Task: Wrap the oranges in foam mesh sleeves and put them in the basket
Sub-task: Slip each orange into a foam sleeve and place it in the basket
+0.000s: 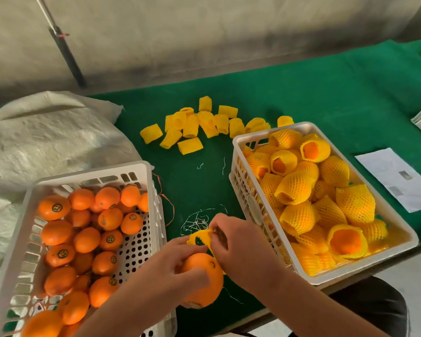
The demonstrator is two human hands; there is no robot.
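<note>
The left hand cupped a bare orange in a curled grip, while the right hand, touching that orange, pinched a yellow foam sleeve stretched open at its far side. Sleeving seemed just begun; next the mesh likely needed drawing down over the fruit. Right of the orange stood the basket of wrapped fruit, left the crate of bare ones. Beyond lay spare sleeves on the green surface.

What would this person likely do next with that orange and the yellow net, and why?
Probably pull the sleeve down over the orange. The right hand pinches the sleeve's rim just above the bare orange, which the left hand holds; the sleeve does not yet cover it.
</note>
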